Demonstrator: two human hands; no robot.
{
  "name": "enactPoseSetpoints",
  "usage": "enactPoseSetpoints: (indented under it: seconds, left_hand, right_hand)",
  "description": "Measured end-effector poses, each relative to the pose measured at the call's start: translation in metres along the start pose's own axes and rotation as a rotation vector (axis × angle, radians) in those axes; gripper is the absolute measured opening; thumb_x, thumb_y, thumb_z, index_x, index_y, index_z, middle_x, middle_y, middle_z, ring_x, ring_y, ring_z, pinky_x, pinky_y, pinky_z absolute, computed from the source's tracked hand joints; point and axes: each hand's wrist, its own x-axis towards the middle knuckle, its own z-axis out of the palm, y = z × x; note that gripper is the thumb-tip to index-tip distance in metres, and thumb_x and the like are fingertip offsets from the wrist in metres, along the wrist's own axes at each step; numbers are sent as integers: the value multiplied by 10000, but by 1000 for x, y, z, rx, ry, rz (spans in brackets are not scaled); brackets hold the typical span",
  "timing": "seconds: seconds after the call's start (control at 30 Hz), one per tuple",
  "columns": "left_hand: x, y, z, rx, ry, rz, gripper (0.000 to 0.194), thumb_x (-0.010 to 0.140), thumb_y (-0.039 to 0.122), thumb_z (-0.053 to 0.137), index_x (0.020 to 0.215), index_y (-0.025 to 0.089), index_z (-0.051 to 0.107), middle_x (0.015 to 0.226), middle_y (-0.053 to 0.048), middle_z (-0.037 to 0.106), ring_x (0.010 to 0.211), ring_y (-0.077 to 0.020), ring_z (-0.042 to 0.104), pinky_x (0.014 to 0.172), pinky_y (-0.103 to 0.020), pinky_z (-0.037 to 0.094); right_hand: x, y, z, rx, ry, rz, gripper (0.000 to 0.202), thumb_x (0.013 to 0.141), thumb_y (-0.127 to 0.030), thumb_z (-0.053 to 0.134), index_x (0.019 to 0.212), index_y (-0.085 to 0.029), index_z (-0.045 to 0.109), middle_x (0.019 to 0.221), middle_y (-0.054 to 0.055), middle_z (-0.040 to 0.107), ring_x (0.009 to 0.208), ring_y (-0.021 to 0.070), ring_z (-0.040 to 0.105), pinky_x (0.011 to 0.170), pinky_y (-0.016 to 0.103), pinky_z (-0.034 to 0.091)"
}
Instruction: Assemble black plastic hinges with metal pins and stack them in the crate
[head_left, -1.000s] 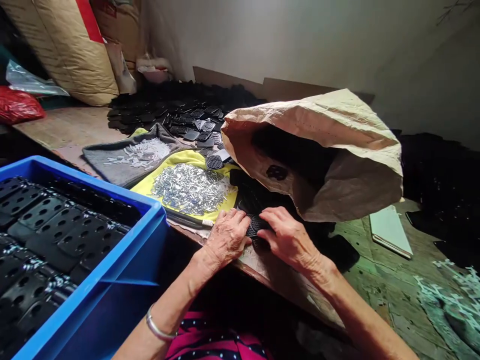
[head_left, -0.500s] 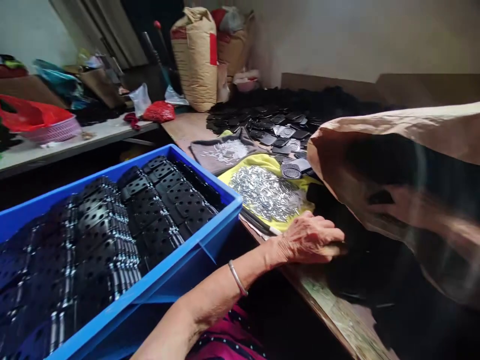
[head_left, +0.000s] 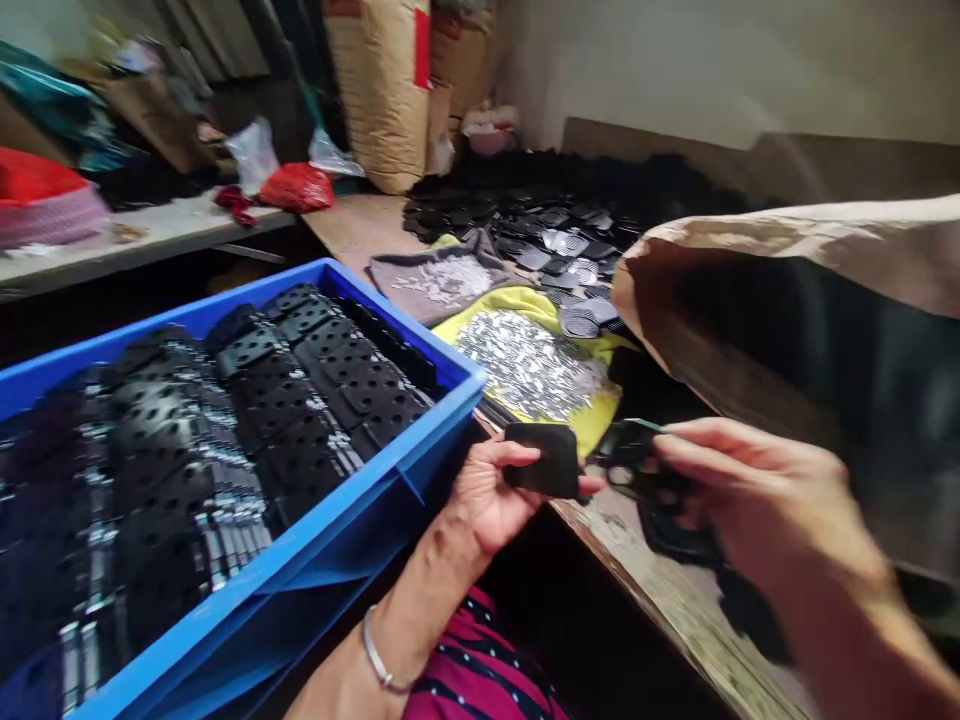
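Left hand (head_left: 499, 495) closed on black plate (head_left: 546, 460); right hand (head_left: 757, 480) blurred, fingers pinched, grip unclear. Blue crate (head_left: 360, 480) left, paper sack (head_left: 697, 370) crowding right.

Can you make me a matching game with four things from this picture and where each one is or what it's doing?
1. Blue crate
2. Yellow cloth
3. Bangle
4. Flat black piece

A. Under shiny pieces
B. In the left hand
C. Holding rows of dark parts
D. Around an arm

Pairs: 1-C, 2-A, 3-D, 4-B
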Motion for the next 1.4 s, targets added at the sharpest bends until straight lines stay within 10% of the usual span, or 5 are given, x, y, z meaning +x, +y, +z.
enactPoseSetpoints:
  seconds: [0.23,0.97,1.2,1.4]
  left_hand:
    - [-17,12,-11,67,72,28,301,657,-7,467,891,100,623,845,-89,700,825,-234,668,787,-431,533]
    - [-18,-9,-16,15,5,157,489,844,485,405,1060,92,601,1082,-175,634,957,-297,621,825,-439,481]
    - [-23,-2,-6,7,60,90,648,860,601,272,885,69,641,888,-188,664,797,-274,646,634,-380,523]
    - [-22,-5,-16,148,84,-9,726,803,693,289,878,71,657,651,-116,636,488,-211,582,347,-266,385]
  right_hand:
    - [-28,24,88,631,61,231,278,513,-294,805,648,-130,625,516,-7,593,329,100,501,280,205,428]
    - [-36,39,99,775,40,288,269,519,-277,801,646,-128,616,551,-6,612,344,113,526,258,187,397]
    - [-41,34,88,570,-144,-71,154,692,-282,725,766,-154,681,739,28,660,471,89,546,303,153,382]
    - [-43,33,100,-150,355,-859,135,765,-93,621,866,-181,640,801,48,662,697,147,631,591,258,548]
